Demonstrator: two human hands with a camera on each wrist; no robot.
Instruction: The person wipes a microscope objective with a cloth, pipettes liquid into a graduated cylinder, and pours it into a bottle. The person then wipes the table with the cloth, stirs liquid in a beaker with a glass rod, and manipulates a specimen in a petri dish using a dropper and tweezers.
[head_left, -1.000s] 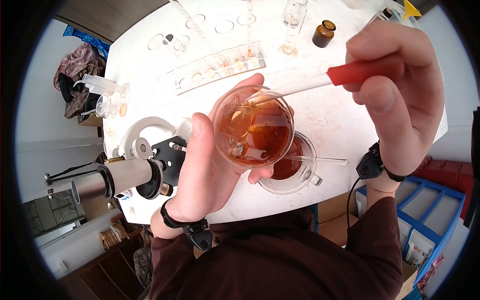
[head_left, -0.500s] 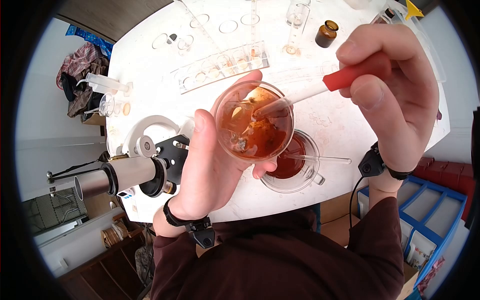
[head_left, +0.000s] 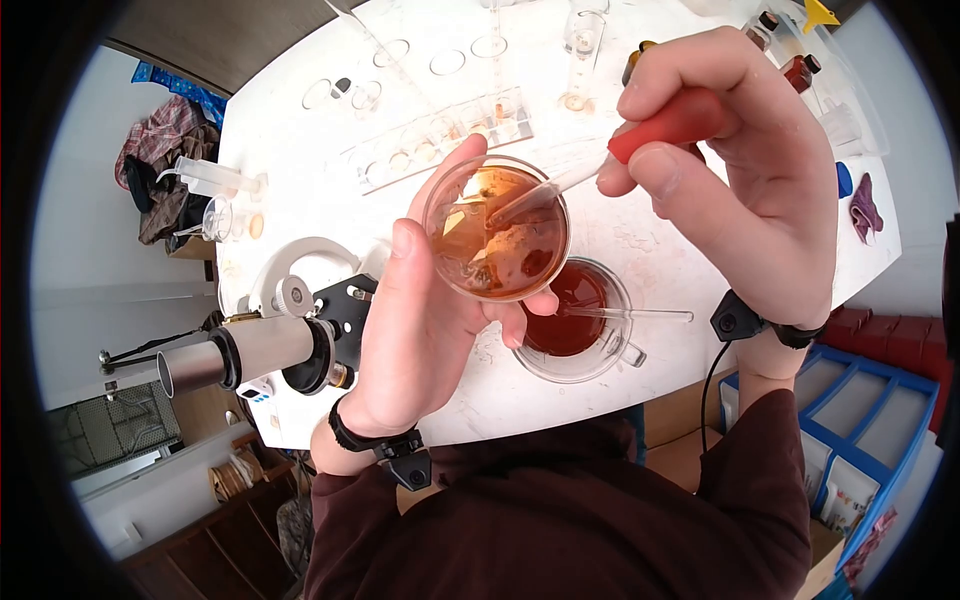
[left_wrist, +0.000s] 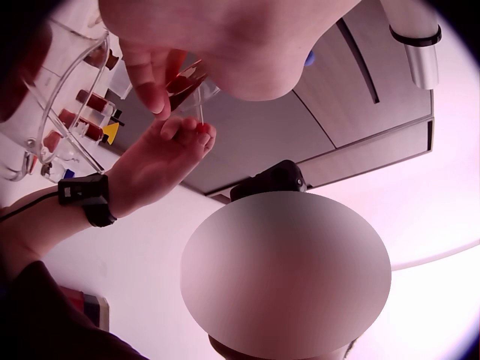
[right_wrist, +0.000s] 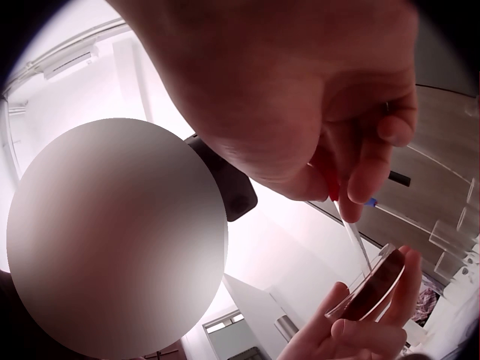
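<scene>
My left hand [head_left: 405, 340] holds up a shallow round glass dish [head_left: 535, 262], thumb along one side and fingers beneath. Amber-brown liquid with darker pieces of material lies in it. Between thumb and fingers, my right hand [head_left: 775, 190] pinches the red rubber bulb [head_left: 680, 122] of a glass dropper [head_left: 572, 180], whose tip slants down into the dish. The right wrist view also shows the dropper [right_wrist: 355, 238] meeting the tilted-looking dish [right_wrist: 379, 289]. Below the dish stands a glass beaker [head_left: 622, 350] of dark red liquid, with a glass rod [head_left: 655, 316] lying across it.
A microscope [head_left: 265, 345] stands to the left of my left hand. Behind the dish is a clear rack [head_left: 435, 140] with several tubes. Cylinders [head_left: 580, 60] stand at the back, and small bottles [head_left: 800, 72] at the back right. A purple cloth [head_left: 867, 210] lies at the right edge.
My right hand has moved left with the dropper, bringing the bulb closer to the dish; the hand now partly covers the brown bottle. The dish has shifted slightly up and left.
</scene>
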